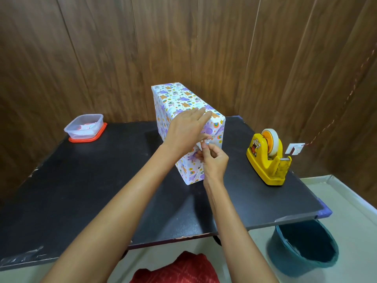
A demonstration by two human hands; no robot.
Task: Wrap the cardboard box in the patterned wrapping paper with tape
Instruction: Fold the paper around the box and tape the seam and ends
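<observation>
The box stands on its long narrow side near the middle of the black table, its far end close to the table's back edge and the wood-panelled wall; it is covered all over in white wrapping paper printed with purple and orange animals, rainbows and small leaves, so no cardboard shows; on the near end face the paper is folded into slanting flaps that meet close to the hands; the left hand lies over the top near corner, fingers straight and spread on the paper, thumb down on the end face; the right hand is just below it, fingers curled, thumb and forefinger pinching a small pale piece of tape against or just off the end face, I cannot tell which; bare black surface lies left of the box as far as a clear plastic container resting on its red lid near the back left corner, and more lies between the box and the table's chipped near edge; a yellow tape dispenser stands well apart to the right, near the right edge; a blue bucket sits on the floor under the near right corner.
</observation>
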